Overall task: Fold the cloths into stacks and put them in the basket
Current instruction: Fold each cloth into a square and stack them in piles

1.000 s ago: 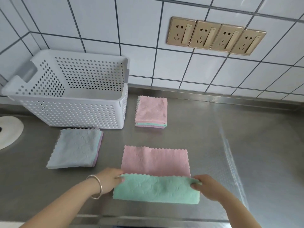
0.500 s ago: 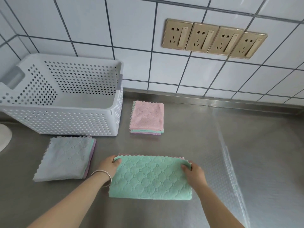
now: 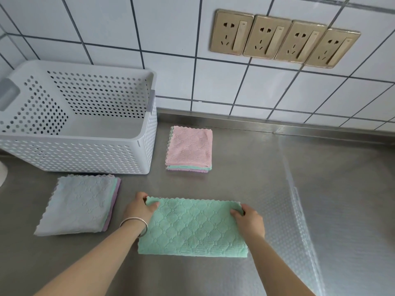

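Where white tiles meet it at the far edge, the steel table point(image 3: 267, 171) carries a white basket point(image 3: 81, 154) at far left, a grey-topped stack point(image 3: 79, 204) near it and a pink-topped stack point(image 3: 189, 149) beside it. Nearest lies the folded green cloth point(image 3: 192, 229); the left hand point(image 3: 139, 209) and right hand point(image 3: 250, 221) pinch its far corners, fingers point(image 3: 235, 215) curled on the fabric.

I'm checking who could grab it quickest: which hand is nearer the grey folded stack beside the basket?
Left. The left hand pinches the green cloth's far-left corner, just right of the grey stack. The right hand holds the far-right corner, the cloth's whole width farther away.
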The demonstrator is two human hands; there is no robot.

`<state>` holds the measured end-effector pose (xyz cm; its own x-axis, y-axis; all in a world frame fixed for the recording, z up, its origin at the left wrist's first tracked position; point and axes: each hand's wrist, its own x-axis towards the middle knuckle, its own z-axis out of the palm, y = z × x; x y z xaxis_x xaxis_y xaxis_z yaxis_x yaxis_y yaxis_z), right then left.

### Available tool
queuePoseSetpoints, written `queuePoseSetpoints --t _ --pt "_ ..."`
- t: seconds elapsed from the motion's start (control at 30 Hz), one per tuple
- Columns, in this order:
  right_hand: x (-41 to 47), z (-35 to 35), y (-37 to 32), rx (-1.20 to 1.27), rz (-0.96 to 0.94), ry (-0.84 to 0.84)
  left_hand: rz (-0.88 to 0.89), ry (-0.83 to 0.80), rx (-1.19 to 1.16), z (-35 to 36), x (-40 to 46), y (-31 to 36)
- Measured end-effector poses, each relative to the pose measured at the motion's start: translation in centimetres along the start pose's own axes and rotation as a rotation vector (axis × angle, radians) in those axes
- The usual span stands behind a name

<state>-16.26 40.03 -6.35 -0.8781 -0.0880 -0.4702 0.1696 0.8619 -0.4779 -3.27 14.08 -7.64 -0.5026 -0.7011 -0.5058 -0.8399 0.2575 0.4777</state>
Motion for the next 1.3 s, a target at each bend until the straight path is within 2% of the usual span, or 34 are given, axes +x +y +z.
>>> queuePoseSetpoints --t 0.27,0.53,0.63,0.7,0.77,0.87,0.93,1.03,1.13,1.27,1.3 --pt "0.1 0.0 -1.0 -0.043 0.135 0.019 0.011 -0.035 0.158 0.2 0.6 0.3" --pt "0.3 0.0 -0.8 -0.087 0.159 0.015 -0.019 -0.015 0.223 -1.1 0.4 0.0" --pt "0.0 0.0 -0.6 -0.092 0.159 0.016 -0.005 0.112 0.23 -1.0 -0.5 0.5" --pt "-0.2 -0.1 -0.1 -0.123 0.148 0.009 0.121 0.28 0.184 -0.3 -1.2 0.4" --pt "-0.6 -0.3 0.5 -0.152 0.136 0.002 0.37 0.366 0.281 1.3 -2.3 0.3" --pt "-1.9 -0.4 1.6 -0.158 0.134 -0.032 0.747 0.208 0.581 4.1 -4.2 0.4" --pt "-2.9 -0.2 2.0 -0.186 0.122 -0.071 0.863 0.082 0.728 5.7 -4.9 0.2" --pt "-4.4 0.5 2.4 -0.188 0.109 -0.152 0.859 -0.028 0.8 7.1 -5.0 -0.3" --pt "-5.6 0.7 2.3 -0.127 0.109 -0.16 0.812 -0.137 0.826 6.9 -5.3 0.1" --pt "-6.8 0.8 1.4 -0.042 0.051 -0.019 0.772 -0.113 0.701 6.0 -6.2 1.8" --pt "-7.3 0.8 0.9 -0.039 0.01 0.039 0.741 -0.142 0.603 5.7 -6.7 2.7"
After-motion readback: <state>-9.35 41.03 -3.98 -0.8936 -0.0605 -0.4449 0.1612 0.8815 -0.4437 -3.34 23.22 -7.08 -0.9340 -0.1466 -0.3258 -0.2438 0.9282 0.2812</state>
